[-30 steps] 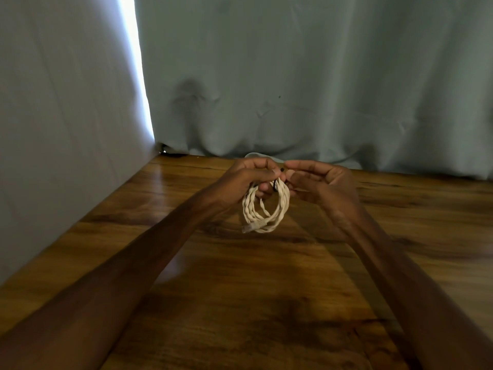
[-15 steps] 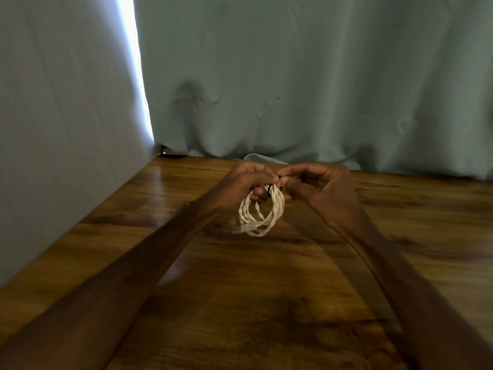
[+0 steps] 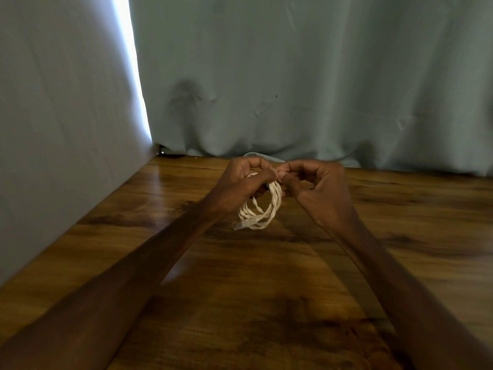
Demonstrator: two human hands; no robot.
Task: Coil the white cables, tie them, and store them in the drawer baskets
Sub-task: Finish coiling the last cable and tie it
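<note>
As it hangs in small loops, a white cable point(image 3: 262, 209) is held at its top by both hands, just above a wooden counter point(image 3: 266, 303).
The cable's clear plug point(image 3: 241, 225) sticks out at the coil's lower left. The left hand point(image 3: 244, 182) grips the top of the loops with curled fingers, and the right hand point(image 3: 318, 188) pinches at the same spot, fingertips meeting the left's. Any tie is hidden between the fingers. This looks like the tying step: the left hand should bunch the loops tightly while the right wraps and cinches, so none slips free. A pale curtain point(image 3: 306, 76) hangs behind. No baskets are in view, and there is no readable brand, label or writing.
</note>
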